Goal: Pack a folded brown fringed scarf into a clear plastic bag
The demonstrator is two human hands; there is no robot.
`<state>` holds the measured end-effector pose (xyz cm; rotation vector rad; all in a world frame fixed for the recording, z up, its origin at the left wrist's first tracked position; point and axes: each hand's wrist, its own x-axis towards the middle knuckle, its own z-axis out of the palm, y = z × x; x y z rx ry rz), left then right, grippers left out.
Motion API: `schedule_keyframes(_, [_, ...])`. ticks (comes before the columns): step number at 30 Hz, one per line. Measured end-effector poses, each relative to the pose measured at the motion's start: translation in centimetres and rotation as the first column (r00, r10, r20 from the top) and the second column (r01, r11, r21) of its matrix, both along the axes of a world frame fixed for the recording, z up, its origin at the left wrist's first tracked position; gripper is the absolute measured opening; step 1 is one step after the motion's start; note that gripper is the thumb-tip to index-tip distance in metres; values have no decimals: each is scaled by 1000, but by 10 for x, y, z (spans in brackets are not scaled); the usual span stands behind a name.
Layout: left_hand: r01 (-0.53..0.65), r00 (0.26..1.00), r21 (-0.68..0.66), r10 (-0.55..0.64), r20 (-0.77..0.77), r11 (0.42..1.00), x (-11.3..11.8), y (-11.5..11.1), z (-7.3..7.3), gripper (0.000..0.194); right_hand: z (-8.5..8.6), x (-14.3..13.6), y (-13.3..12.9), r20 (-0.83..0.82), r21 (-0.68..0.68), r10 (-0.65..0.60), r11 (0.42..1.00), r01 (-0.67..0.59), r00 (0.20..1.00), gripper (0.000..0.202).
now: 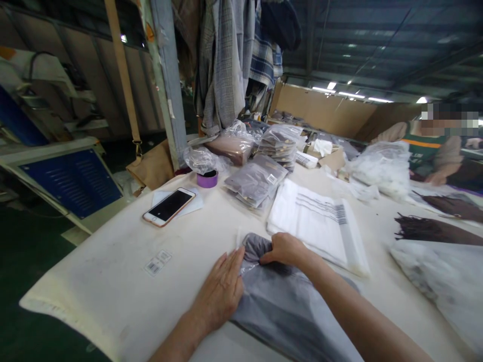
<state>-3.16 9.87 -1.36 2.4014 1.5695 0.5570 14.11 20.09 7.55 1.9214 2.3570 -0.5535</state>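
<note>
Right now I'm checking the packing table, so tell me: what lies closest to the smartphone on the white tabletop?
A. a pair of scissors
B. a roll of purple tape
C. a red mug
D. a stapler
B: the roll of purple tape stands just beyond the smartphone on the white table, while the left hand and right hand press on grey fabric nearer the camera.

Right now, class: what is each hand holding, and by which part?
The right hand grips the grey garment at its bunched far end; the left hand presses flat on its left edge.
</note>
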Motion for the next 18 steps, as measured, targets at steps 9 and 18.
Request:
schedule_keyframes(9, [-29,944,-79,54,325,996,-6,5,-8,52,-44,-15,-127,101,621,568,606,-498,817,48])
schedule_keyframes(18, [-187,801,-191,262,539,964,-10,6,-1,47,-82,112,-170,526,739,305,299,-604,794,42])
